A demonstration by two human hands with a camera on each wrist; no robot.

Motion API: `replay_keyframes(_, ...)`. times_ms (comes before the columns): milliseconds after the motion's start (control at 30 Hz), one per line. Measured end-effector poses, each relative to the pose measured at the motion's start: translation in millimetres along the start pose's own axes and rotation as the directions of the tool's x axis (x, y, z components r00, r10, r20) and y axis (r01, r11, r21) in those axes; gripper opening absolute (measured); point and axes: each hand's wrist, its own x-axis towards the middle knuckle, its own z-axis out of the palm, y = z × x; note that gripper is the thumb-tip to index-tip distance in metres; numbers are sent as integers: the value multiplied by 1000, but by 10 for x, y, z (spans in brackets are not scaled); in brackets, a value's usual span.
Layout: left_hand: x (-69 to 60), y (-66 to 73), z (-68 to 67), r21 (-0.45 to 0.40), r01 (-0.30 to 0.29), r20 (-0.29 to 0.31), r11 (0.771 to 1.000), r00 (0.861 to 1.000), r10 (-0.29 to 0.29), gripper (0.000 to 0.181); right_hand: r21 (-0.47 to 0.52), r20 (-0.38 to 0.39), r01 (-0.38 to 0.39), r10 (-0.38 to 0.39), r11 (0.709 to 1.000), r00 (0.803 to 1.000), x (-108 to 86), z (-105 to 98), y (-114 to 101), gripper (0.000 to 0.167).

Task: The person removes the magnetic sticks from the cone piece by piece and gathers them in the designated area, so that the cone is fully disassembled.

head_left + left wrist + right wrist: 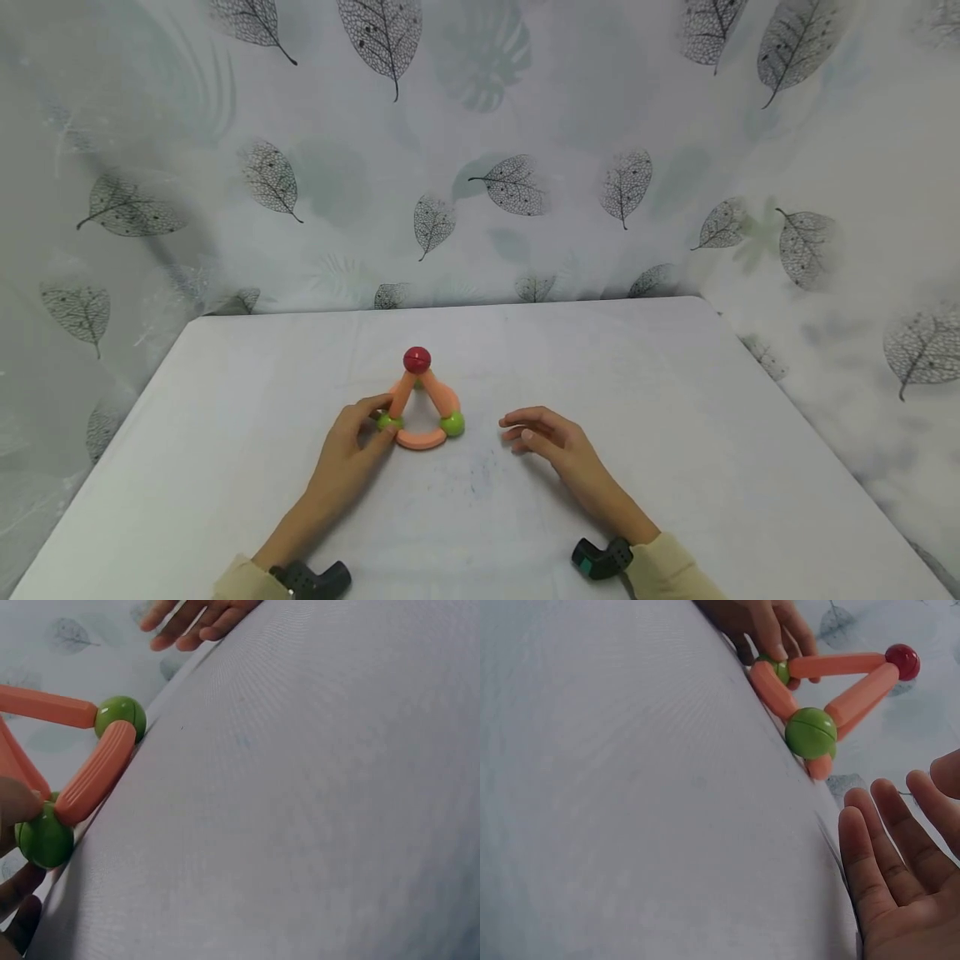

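Note:
A pyramid-shaped toy of orange rods stands on the white table, with a red ball [417, 360] at its top and green balls at its base corners. My left hand [347, 446] pinches the left green ball [46, 838] between thumb and fingers. The right green ball [452, 424] touches no hand; in the right wrist view it is the nearer green ball [811, 733]. To the right of the toy, my right hand [558, 446] is held apart from it, fingers loosely extended and holding nothing.
The white table [480, 517] carries faint blue marks in front of the toy. A leaf-patterned sheet [345, 208] rises behind the table and along both sides. Dark camera mounts [602, 559] are strapped at both wrists, beside the pale sleeves.

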Motion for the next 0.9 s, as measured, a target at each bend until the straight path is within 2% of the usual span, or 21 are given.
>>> replay_keyframes(233, -13, -3, -9, -2, -26, 48, 1000, 999, 26, 45, -19, 8, 20, -20, 1000, 1000, 29, 9, 3, 30)
replay_keyframes(367, -10, 19, -4, -20, -71, 81, 997, 994, 72, 45, -37, -10, 22, -22, 999, 1000, 34, 22, -34, 29)
replay_keyframes(500, -4, 32, -5, -36, -108, 106, 994, 988, 111, 45, -76, -8, 75, -76, 994, 997, 74, 44, -99, 30)
replay_keyframes(667, -15, 14, -6, -62, -144, 146, 988, 978, 151, 43, -172, 2, 143, -145, 975, 989, 156, 82, -260, 33)
replay_keyframes(900, -28, 0, 10, -136, -197, 193, 971, 956, 221, 40, -297, 32, 239, -240, 924, 970, 253, 102, -503, 40)
